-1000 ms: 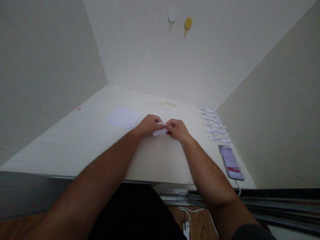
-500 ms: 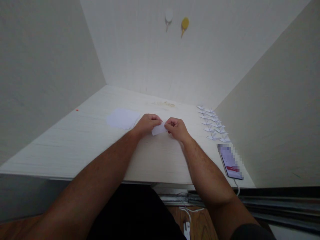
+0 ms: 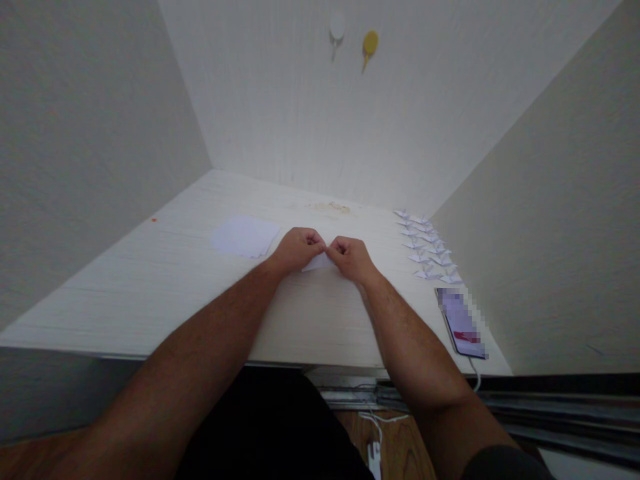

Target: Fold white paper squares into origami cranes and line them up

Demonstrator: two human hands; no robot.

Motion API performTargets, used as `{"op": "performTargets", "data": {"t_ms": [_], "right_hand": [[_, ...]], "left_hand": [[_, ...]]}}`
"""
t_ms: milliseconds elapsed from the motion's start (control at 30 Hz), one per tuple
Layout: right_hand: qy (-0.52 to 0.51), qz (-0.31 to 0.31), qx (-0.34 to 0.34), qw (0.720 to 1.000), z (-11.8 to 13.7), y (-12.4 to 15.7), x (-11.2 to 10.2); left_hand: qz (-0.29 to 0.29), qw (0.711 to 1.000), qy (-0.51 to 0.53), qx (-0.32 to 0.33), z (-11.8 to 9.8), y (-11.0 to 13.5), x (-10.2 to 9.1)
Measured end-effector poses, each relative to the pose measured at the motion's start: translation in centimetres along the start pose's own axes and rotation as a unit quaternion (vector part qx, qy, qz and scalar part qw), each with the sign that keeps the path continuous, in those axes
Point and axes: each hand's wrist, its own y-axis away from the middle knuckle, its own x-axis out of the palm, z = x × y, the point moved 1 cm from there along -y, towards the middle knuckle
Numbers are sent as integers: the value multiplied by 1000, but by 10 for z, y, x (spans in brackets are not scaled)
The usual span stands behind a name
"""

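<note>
A small piece of white paper (image 3: 316, 261) is pinched between both hands over the middle of the table, its upper part hidden by the fingers. My left hand (image 3: 300, 248) is closed on its left side, thumb against the curled forefinger. From the right, my right hand (image 3: 351, 256) grips the paper in the same way, and the two thumb tips almost meet. Left of my left hand lies a spread stack of white paper sheets (image 3: 245, 236). Over on the right, several folded white paper cranes (image 3: 420, 245) stand in two rows.
A phone (image 3: 461, 323) with a white cable (image 3: 476, 377) lies near the table's front right corner. Walls enclose the white table (image 3: 165, 287) on the left, back and right. A white hook (image 3: 337, 27) and a yellow hook (image 3: 371, 43) hang on the back wall.
Both hands have come closer together, their fingers curling more tightly at the paper's upper edge. Less of the paper shows than before.
</note>
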Motion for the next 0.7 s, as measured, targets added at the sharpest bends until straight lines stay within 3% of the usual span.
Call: {"op": "performTargets", "data": {"t_ms": [100,233,300,367,433,567,633,700], "right_hand": [[14,-19,20,1000,-1,-1,0],[-38,-6,87,995,-9,-4,-1],[-26,-38,97,994,-13,-4,-2],[-3,-104,69,992,-15,-3,-5],[9,-142,-5,990,-13,-1,-5],[48,-68,-179,980,-2,3,0],[69,-63,-178,980,-1,4,3],[75,-99,-116,986,-3,3,4]], "left_hand": [[-32,999,14,-18,-2,0,-3],[-21,994,94,-49,-1,1,-8],[-37,989,128,-66,1,0,-11],[-68,985,140,-75,4,-1,-14],[-92,986,120,-75,5,-2,-14],[-92,986,116,-77,4,-3,-8],[-70,979,167,-90,1,-3,-4],[-38,962,244,-119,-1,-3,-3]]}}
